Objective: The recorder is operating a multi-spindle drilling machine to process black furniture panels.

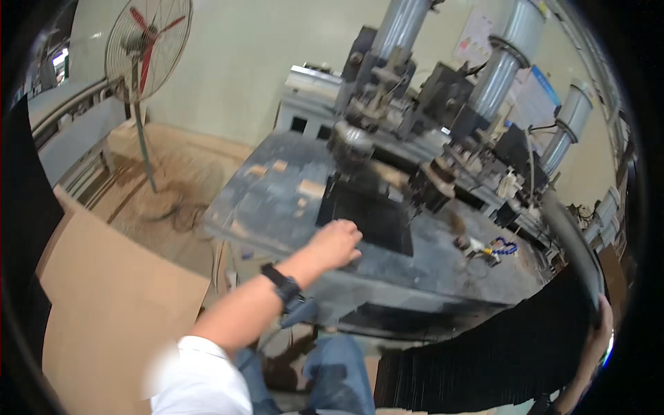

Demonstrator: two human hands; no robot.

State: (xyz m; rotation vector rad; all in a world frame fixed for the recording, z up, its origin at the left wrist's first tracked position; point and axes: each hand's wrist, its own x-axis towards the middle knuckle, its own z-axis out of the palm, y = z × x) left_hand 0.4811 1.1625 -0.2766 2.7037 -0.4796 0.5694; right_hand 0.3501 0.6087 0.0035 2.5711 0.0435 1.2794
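A flat black panel lies on the grey machine table, below the machine heads. My left hand, with a black watch on the wrist, reaches over the panel's near left corner. Its fingers are curled, and what they may pinch is hidden. At the far right, my right hand is closed on the lower end of a thin dark panel, seen almost edge-on and blurred. That panel is raised and tilted, apart from the table.
Machine heads with grey cylinders stand along the table's back. Wood scraps lie at its left. A black stack sits at lower right, a brown board at left. A fan stands behind.
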